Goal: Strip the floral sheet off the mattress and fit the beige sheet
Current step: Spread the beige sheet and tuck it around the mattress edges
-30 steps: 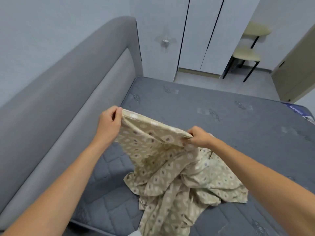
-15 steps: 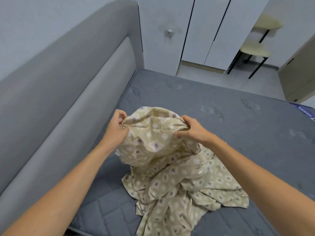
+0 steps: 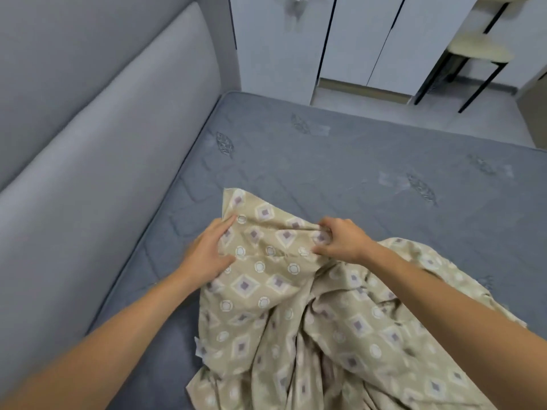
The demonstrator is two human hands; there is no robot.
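A beige sheet (image 3: pixel 299 318) printed with diamonds and circles lies bunched on the bare grey quilted mattress (image 3: pixel 340 161). My left hand (image 3: pixel 208 254) holds the sheet's upper left part, thumb on top and fingers against the cloth. A little to the right, my right hand (image 3: pixel 340 239) pinches a fold of the same top edge between curled fingers and thumb. The rest of the sheet trails in folds toward the lower right. No floral sheet is in view.
A grey padded headboard (image 3: pixel 97 137) runs along the left of the mattress. White wardrobe doors (image 3: pixel 361 37) stand beyond the far edge. A stool with black legs (image 3: pixel 476 51) stands on the floor at the upper right.
Both hands have lowered the raised edge of the sheet onto the mattress and moved it forward. The camera has tilted down and closer.
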